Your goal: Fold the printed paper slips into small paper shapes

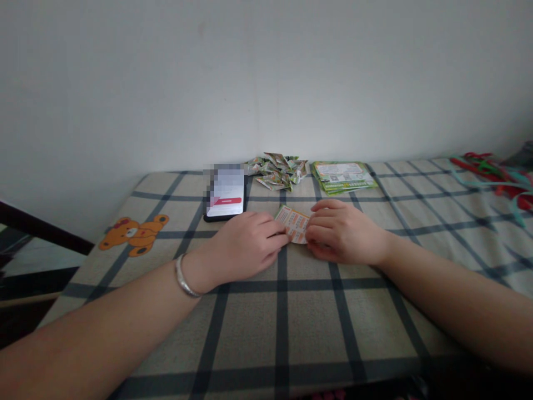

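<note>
A small printed paper card, orange and white with a green edge, lies low over the tablecloth between my hands. My left hand, below a silver bracelet, has its fingertips closed on the card's left side. On the other side my right hand curls its fingers round the card's right edge. Both sets of fingers cover parts of the card. Just beyond my left hand lies a phone with a lit screen.
Several folded paper pieces are heaped near the wall. Right of them lies a stack of green printed cards. Red, green and teal ribbons lie at the far right. A bear figure decorates the checked tablecloth at left.
</note>
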